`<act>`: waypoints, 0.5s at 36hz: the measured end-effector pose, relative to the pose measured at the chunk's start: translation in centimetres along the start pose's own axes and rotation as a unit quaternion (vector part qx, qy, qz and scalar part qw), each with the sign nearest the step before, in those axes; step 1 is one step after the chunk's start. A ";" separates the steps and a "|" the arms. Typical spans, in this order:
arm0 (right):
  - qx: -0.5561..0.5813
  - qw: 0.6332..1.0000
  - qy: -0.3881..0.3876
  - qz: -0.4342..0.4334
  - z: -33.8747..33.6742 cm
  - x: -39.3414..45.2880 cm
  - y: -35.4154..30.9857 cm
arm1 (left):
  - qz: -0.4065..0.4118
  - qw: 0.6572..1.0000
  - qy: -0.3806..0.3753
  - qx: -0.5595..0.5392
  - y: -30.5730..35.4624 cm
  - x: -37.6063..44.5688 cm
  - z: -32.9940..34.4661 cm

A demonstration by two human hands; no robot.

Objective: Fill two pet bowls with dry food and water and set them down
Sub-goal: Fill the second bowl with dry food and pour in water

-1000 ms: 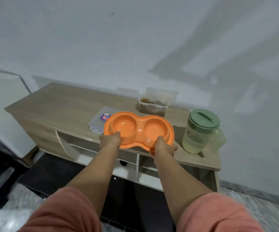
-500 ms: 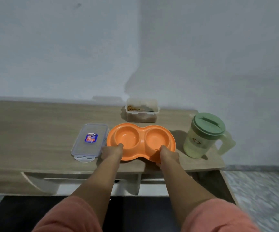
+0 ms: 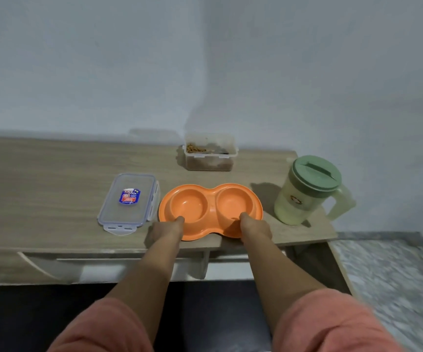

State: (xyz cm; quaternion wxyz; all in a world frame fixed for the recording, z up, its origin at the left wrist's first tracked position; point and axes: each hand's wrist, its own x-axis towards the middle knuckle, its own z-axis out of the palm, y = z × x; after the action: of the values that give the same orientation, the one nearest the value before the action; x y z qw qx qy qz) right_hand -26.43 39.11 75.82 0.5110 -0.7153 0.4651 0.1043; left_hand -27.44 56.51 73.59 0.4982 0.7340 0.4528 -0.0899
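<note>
Orange plastic double pet bowl [image 3: 210, 210] is sitting near the wooden worktop's [image 3: 40, 189] front edge, both wells empty. Left hand [image 3: 166, 228] and right hand [image 3: 254, 227] are pinching its near rim; probably light, stiff, fairly slick.

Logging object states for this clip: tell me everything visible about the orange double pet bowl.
The orange double pet bowl is one moulded piece, plastic by its look, peanut-shaped with two round wells side by side, both empty and dry. It lies upright near the front edge of the wooden table, between the clear lid and the green-lidded pitcher. The left hand grips its near rim by the left well, thumb over the rim; the right hand does the same by the right well.
</note>
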 end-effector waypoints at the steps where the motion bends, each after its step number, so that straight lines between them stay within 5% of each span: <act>1: -0.006 1.000 -0.002 0.002 -0.1 0.2 0.2 | 0.003 1.000 0.002 0.000 0.0 0.0 0.1; 13: -0.088 0.995 -0.024 -0.027 -1.2 1.0 -0.4 | 0.007 0.998 0.003 0.057 0.3 -0.5 0.0; 18: -0.125 0.989 -0.029 -0.068 -2.3 1.0 -1.1 | -0.003 0.996 0.065 0.061 0.9 -1.1 -0.1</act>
State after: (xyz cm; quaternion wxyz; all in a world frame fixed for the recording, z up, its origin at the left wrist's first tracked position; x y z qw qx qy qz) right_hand -25.82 36.73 76.95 0.4367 -0.8005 0.3830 0.1476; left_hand -27.44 55.87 74.85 0.4217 0.7656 0.4806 -0.0707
